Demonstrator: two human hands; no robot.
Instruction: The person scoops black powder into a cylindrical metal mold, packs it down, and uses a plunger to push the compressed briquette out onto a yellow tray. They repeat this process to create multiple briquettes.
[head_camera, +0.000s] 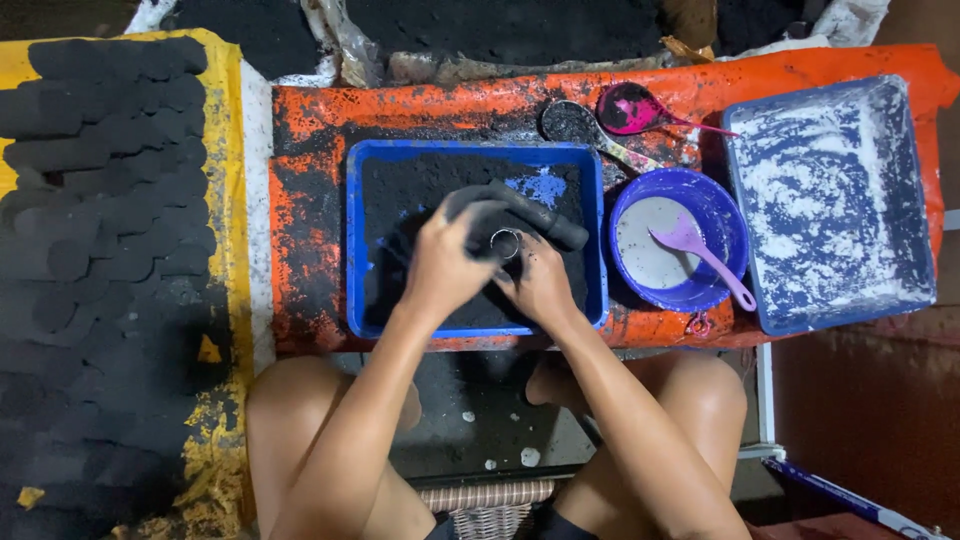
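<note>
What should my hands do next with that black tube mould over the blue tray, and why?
Probably press more black powder into the open metal end of the tube mould. The left hand steadies the tube, the right hand sits at its mouth, and both are over the blue tray of loose powder. Finished black cylinders lie stacked on the left.

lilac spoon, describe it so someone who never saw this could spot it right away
Start at the orange sheet and go right of the blue tray where both hands work. There stands a round purple bowl with white paste inside. The lilac spoon lies in it, handle over the rim; the other two spoons lie outside, dirty.
</note>
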